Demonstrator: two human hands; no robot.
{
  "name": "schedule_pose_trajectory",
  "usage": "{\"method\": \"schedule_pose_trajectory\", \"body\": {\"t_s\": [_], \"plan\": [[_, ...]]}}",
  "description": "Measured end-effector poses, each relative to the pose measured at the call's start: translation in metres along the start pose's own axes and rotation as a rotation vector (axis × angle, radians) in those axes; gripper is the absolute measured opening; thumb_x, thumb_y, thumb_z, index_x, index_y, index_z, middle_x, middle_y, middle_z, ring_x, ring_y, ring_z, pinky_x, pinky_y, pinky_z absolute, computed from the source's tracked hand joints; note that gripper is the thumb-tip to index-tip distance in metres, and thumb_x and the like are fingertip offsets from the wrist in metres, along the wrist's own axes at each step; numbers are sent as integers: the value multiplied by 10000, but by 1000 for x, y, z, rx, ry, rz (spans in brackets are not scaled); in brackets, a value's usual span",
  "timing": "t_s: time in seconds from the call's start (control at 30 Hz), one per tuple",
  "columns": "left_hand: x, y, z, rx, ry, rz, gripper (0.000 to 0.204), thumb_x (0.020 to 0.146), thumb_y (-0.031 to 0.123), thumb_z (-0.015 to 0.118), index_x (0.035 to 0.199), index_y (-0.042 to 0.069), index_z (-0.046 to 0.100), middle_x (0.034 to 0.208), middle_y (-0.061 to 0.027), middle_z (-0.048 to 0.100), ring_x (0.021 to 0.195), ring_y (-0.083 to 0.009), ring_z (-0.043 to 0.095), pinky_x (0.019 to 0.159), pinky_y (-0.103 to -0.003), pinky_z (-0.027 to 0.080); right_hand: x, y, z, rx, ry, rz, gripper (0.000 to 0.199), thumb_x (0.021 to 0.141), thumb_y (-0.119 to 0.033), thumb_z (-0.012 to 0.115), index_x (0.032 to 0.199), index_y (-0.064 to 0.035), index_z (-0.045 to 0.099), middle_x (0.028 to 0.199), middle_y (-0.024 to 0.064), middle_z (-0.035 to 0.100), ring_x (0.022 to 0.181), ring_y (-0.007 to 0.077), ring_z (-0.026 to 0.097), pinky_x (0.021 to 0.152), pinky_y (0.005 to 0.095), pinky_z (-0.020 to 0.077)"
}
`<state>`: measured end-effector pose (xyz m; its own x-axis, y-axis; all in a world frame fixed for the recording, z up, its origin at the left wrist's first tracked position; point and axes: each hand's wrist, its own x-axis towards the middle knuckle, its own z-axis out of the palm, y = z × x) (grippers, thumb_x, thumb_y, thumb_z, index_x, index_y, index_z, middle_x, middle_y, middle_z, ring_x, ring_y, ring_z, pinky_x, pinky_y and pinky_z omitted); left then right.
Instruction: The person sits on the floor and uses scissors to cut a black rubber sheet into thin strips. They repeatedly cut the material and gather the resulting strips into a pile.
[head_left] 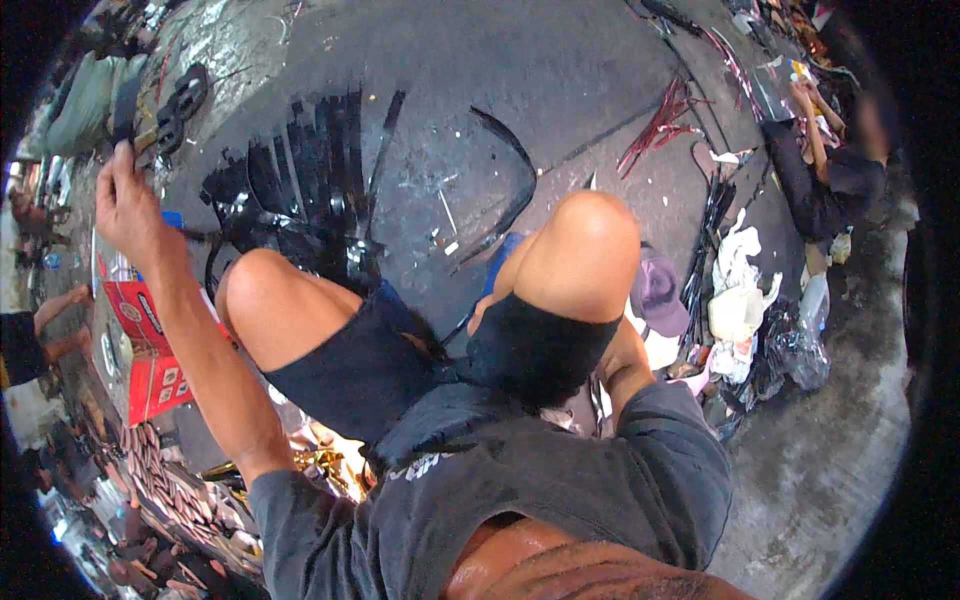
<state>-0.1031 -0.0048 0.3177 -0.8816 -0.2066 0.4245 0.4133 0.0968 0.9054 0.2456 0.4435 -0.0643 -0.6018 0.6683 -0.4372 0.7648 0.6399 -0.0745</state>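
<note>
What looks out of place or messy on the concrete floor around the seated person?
Loose black strips lie fanned unevenly across the grey concrete floor, red strips are scattered further off, and crumpled white wrapping is heaped beside a purple cap. The raised left hand pinches something small; the right hand is hidden.

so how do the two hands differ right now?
The left hand is raised far out to the side, fingers pinched on something small and dark I can't identify. The right hand is hidden behind the right knee; only its forearm shows, tucked in low. Both arms wear grey short sleeves.
</note>
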Motion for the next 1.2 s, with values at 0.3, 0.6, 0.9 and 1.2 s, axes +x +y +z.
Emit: {"method": "schedule_pose_trajectory", "body": {"t_s": [0.3,0.6,0.9,1.2], "plan": [[-77,7,-23,123,-152,-305,154,918,228,652,791,144,628,639,112,421,547,1,317,467,-199,196,31,-40,-12,-135,-110,-88,415,835,-430,670,851,-19,728,775,148,707,636,240,649,596,413,504],[-144,-48,-54,-37,-336,-487,94,881,89,605,791,67,618,701,74,520,630,-17,425,551,-204,329,48,-80,-59,-327,-265,-288,366,815,-380,698,854,-17,721,754,136,701,612,240,639,575,410,503],[-217,-115,-67,-244,-479,-882,73,901,81,633,847,32,635,677,71,571,575,-12,437,515,-205,319,36,-198,-160,-407,-882,-440,282,774,-279,747,829,-7,695,708,107,679,548,216,606,511,376,491],[-196,-119,-58,-248,-529,-831,85,897,103,633,865,24,635,680,56,571,586,-13,450,523,-204,332,69,-533,-344,-256,164,-731,452,846,-421,653,660,-11,696,622,126,681,593,212,691,571,367,555]]}}
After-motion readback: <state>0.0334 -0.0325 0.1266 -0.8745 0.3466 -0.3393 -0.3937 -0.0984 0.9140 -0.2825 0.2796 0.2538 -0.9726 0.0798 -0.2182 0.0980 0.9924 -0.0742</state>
